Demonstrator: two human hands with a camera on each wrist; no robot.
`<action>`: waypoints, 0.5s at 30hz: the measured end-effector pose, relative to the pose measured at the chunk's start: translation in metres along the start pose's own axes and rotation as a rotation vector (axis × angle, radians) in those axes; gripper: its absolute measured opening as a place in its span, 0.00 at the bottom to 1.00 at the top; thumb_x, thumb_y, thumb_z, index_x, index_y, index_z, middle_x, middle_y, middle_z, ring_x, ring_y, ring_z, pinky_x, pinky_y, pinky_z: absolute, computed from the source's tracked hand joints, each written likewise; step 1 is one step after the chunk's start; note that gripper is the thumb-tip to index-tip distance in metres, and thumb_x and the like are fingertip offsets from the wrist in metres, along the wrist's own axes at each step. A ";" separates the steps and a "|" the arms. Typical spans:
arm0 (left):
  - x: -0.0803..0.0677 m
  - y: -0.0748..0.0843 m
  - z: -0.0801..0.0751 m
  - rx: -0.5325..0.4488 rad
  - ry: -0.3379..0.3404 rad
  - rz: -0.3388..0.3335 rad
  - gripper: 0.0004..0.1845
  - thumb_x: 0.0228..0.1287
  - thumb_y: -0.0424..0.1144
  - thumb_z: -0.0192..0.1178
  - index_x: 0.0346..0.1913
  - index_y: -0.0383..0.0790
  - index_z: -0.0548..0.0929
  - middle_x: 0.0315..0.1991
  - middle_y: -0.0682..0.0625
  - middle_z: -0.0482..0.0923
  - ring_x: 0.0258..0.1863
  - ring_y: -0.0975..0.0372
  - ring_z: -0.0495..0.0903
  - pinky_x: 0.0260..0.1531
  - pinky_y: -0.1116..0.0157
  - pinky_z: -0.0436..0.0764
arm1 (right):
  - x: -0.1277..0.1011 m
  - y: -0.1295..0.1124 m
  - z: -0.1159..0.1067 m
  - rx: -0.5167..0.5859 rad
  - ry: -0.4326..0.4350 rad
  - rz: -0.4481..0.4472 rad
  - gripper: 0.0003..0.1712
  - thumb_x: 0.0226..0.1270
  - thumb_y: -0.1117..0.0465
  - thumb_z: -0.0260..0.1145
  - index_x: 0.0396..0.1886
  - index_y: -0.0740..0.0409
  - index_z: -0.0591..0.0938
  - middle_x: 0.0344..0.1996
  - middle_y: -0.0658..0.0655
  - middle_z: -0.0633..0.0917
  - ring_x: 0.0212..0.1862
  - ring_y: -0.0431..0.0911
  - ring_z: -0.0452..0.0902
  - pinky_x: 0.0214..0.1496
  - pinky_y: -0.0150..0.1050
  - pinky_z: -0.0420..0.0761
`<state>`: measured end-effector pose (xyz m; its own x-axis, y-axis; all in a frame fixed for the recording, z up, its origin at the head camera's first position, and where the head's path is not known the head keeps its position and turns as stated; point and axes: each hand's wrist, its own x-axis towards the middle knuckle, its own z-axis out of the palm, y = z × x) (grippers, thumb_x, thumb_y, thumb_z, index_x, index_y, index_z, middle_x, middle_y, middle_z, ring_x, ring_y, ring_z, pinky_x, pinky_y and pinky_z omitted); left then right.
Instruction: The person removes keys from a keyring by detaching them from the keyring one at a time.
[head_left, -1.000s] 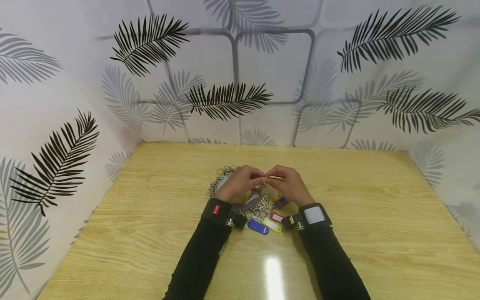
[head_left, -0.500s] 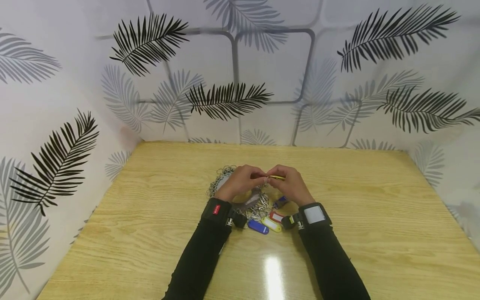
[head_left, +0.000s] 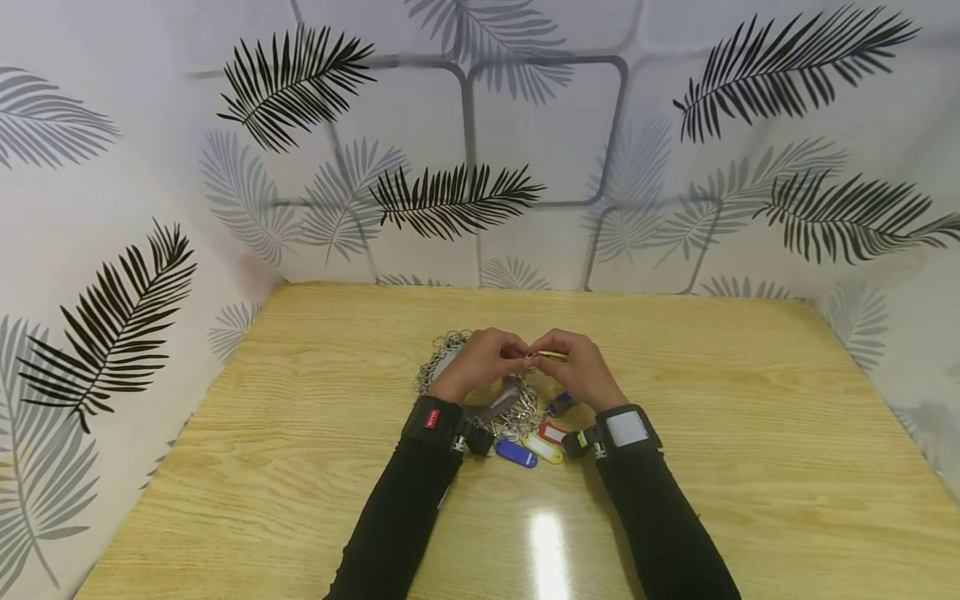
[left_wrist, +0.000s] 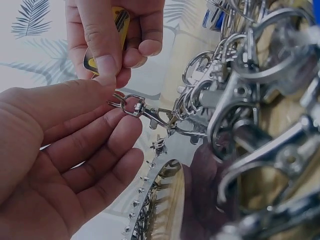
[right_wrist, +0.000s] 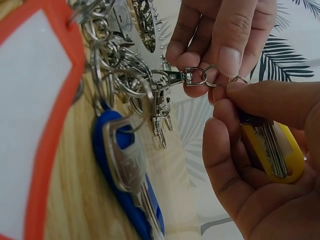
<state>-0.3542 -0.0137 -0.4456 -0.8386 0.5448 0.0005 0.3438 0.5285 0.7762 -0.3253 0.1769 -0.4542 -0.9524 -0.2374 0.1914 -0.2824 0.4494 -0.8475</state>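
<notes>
Two hands [head_left: 483, 364] — one held key [right_wrist: 271, 150]

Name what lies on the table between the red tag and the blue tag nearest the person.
A yellow tag lies between the blue tag and the red tag; the head view shows it.
</notes>
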 end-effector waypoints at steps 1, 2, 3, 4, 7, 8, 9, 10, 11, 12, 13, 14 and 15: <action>0.000 0.000 0.000 -0.001 0.001 -0.001 0.11 0.66 0.42 0.63 0.48 0.44 0.85 0.38 0.52 0.84 0.39 0.60 0.83 0.39 0.65 0.80 | 0.000 0.000 0.000 -0.002 0.004 0.004 0.06 0.64 0.65 0.68 0.40 0.56 0.84 0.43 0.55 0.85 0.52 0.53 0.81 0.46 0.45 0.83; 0.000 0.001 0.000 -0.002 0.002 -0.001 0.11 0.66 0.41 0.63 0.48 0.44 0.85 0.37 0.52 0.84 0.38 0.61 0.83 0.39 0.66 0.80 | 0.000 0.000 0.000 -0.002 0.007 0.010 0.06 0.64 0.65 0.68 0.41 0.56 0.84 0.44 0.56 0.85 0.53 0.54 0.80 0.47 0.46 0.83; 0.000 0.001 0.000 -0.001 0.003 -0.001 0.10 0.65 0.40 0.63 0.48 0.43 0.85 0.37 0.53 0.84 0.37 0.62 0.82 0.38 0.66 0.80 | 0.000 0.000 0.000 -0.005 0.012 0.014 0.07 0.64 0.65 0.68 0.41 0.56 0.83 0.44 0.57 0.85 0.54 0.55 0.80 0.47 0.47 0.82; -0.001 0.001 0.000 0.000 0.004 0.000 0.10 0.65 0.40 0.64 0.48 0.43 0.85 0.36 0.53 0.84 0.36 0.63 0.82 0.38 0.66 0.80 | -0.001 0.000 0.001 -0.006 0.017 0.020 0.07 0.64 0.65 0.68 0.41 0.57 0.83 0.45 0.58 0.84 0.55 0.57 0.79 0.47 0.48 0.82; -0.001 0.002 -0.001 -0.001 0.006 0.003 0.10 0.64 0.39 0.64 0.47 0.43 0.85 0.36 0.53 0.83 0.35 0.65 0.81 0.37 0.67 0.80 | -0.001 0.000 0.001 -0.015 0.030 0.027 0.07 0.64 0.65 0.69 0.41 0.58 0.82 0.46 0.59 0.84 0.56 0.58 0.78 0.47 0.50 0.82; -0.001 0.002 -0.001 -0.002 0.007 0.004 0.10 0.64 0.39 0.65 0.47 0.43 0.86 0.36 0.53 0.84 0.35 0.65 0.81 0.37 0.66 0.80 | -0.001 0.000 0.001 -0.016 0.034 0.033 0.07 0.63 0.65 0.69 0.41 0.58 0.82 0.46 0.59 0.84 0.56 0.59 0.78 0.47 0.50 0.82; -0.001 0.002 -0.001 -0.001 0.007 0.006 0.09 0.64 0.39 0.65 0.46 0.43 0.86 0.35 0.53 0.84 0.34 0.65 0.81 0.37 0.66 0.80 | -0.001 0.000 0.001 -0.018 0.037 0.037 0.07 0.63 0.65 0.69 0.41 0.58 0.81 0.46 0.59 0.84 0.57 0.59 0.78 0.47 0.50 0.82; -0.001 0.002 -0.001 -0.003 0.006 0.007 0.09 0.64 0.38 0.65 0.46 0.43 0.86 0.35 0.53 0.84 0.34 0.65 0.81 0.36 0.66 0.80 | -0.001 0.000 0.001 -0.019 0.039 0.041 0.07 0.63 0.65 0.69 0.40 0.58 0.81 0.47 0.59 0.84 0.57 0.59 0.77 0.47 0.50 0.82; -0.001 0.002 -0.001 -0.003 0.006 0.007 0.09 0.64 0.38 0.65 0.46 0.43 0.86 0.35 0.53 0.84 0.34 0.65 0.82 0.36 0.66 0.80 | -0.001 0.000 0.001 -0.019 0.040 0.045 0.07 0.63 0.65 0.69 0.40 0.58 0.81 0.47 0.59 0.83 0.57 0.59 0.77 0.47 0.50 0.82; -0.001 0.003 -0.001 -0.003 0.005 0.007 0.09 0.64 0.38 0.65 0.46 0.43 0.86 0.35 0.53 0.84 0.34 0.65 0.82 0.36 0.66 0.80 | -0.001 0.000 0.002 -0.020 0.042 0.049 0.07 0.63 0.65 0.69 0.40 0.58 0.81 0.47 0.59 0.83 0.57 0.59 0.77 0.46 0.50 0.82; -0.001 0.002 -0.001 -0.001 0.006 0.005 0.09 0.64 0.38 0.65 0.45 0.43 0.86 0.35 0.53 0.84 0.34 0.64 0.82 0.36 0.66 0.80 | -0.001 0.001 0.002 -0.021 0.044 0.052 0.07 0.63 0.65 0.69 0.40 0.58 0.81 0.47 0.59 0.83 0.57 0.59 0.78 0.46 0.50 0.82; -0.001 0.002 -0.001 0.003 0.006 0.004 0.09 0.64 0.38 0.65 0.45 0.43 0.86 0.34 0.54 0.84 0.34 0.64 0.82 0.36 0.66 0.80 | 0.000 0.001 0.002 -0.023 0.046 0.056 0.07 0.63 0.65 0.69 0.40 0.58 0.81 0.47 0.60 0.84 0.56 0.59 0.78 0.46 0.50 0.82; -0.001 0.002 -0.001 0.005 0.006 0.003 0.09 0.63 0.38 0.65 0.45 0.43 0.86 0.34 0.54 0.84 0.34 0.64 0.82 0.36 0.66 0.80 | 0.000 0.001 0.003 -0.024 0.048 0.059 0.07 0.62 0.65 0.70 0.40 0.58 0.81 0.47 0.60 0.84 0.56 0.59 0.78 0.47 0.50 0.82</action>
<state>-0.3530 -0.0135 -0.4435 -0.8401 0.5424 0.0067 0.3485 0.5302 0.7729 -0.3249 0.1752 -0.4562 -0.9718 -0.1682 0.1654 -0.2275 0.4819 -0.8462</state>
